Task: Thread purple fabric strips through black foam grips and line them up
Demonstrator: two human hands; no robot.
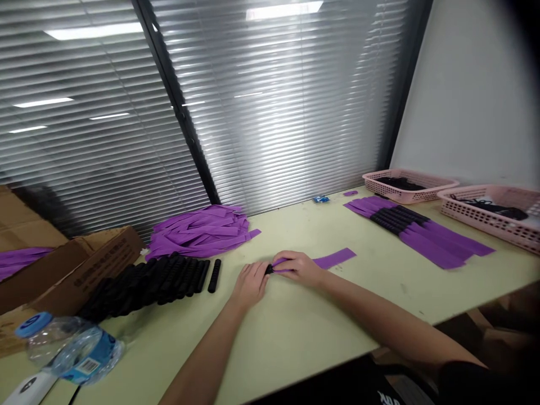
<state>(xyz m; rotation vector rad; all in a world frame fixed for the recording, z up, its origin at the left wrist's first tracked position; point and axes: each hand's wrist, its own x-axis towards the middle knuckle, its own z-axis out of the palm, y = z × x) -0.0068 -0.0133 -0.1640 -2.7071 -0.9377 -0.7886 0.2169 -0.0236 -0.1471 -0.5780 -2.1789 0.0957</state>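
Near the middle of the table my left hand [250, 284] is closed around a black ridged tube [269, 269], and only its end shows past the fingers. My right hand [300, 268] pinches a purple fabric strip [336, 258] right beside that end. Part of the strip runs between the two hands, while its tail lies on the table to the right. Whether the strip enters the tube cannot be made out. Left of my left hand lies a single black ridged tube [214, 275], next to a pile of similar tubes [169, 278].
A heap of purple strips [198, 230] lies against the blinds. Strips with black tubes [392, 219] are laid out at right, before two pink baskets [409, 194]. A cardboard box [105, 253] and a plastic bottle [71, 349] stand at left. A small blue packet [321, 199] lies farther back.
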